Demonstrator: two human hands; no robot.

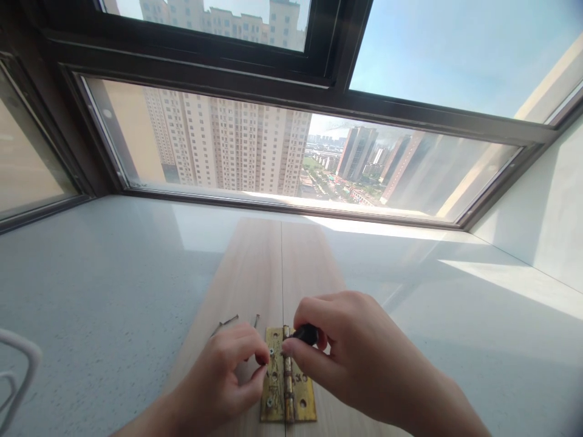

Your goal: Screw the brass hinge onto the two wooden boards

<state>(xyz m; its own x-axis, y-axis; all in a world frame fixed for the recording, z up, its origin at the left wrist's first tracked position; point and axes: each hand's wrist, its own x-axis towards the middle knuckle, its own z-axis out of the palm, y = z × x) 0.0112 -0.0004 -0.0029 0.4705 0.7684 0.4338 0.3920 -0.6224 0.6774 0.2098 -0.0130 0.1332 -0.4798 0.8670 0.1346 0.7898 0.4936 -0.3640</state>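
A worn brass butt hinge (274, 388) lies opened flat across the seam of two pale wooden boards (255, 261). Its left leaf carries cross-head screws, while some holes on the right leaf show bare. My right hand (341, 340) is closed around the black handle of a screwdriver (306, 334), above the hinge's upper part; the tip is hidden. At the left leaf's edge, my left hand (232, 364) is closed in a pinch; what its fingertips hold, if anything, I cannot make out. Beyond that hand, a loose screw (257, 320) and another thin metal piece (228, 321) rest on the left board.
The boards lie on a speckled white sill (113, 273) below a dark-framed window (291, 209). A white curved wire or tube object (27, 358) stands at the left edge. A white wall (546, 200) closes off the right side.
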